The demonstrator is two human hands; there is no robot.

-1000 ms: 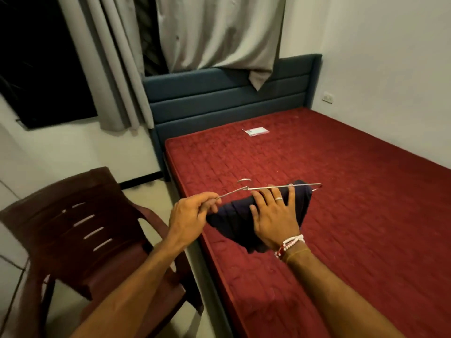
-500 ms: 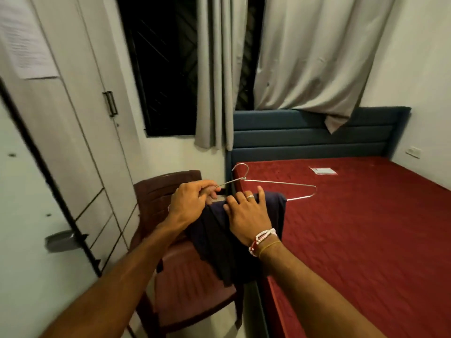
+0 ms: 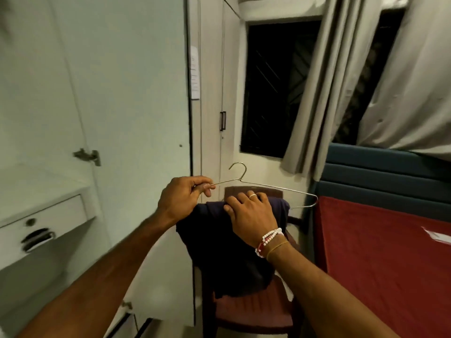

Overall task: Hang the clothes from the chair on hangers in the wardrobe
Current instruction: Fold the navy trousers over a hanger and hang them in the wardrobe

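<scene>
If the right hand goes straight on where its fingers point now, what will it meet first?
Probably the left hand, pinching the hanger wire just up-left of the right hand, which holds the dark garment. Depth is unclear; it might pass it and reach the white wardrobe door.

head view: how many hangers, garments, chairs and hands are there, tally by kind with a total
hangers: 1, the wire hanger
garments: 1, the dark garment draped over it
chairs: 1, the brown chair
hands: 2, the left hand and the right hand
total: 5
</scene>
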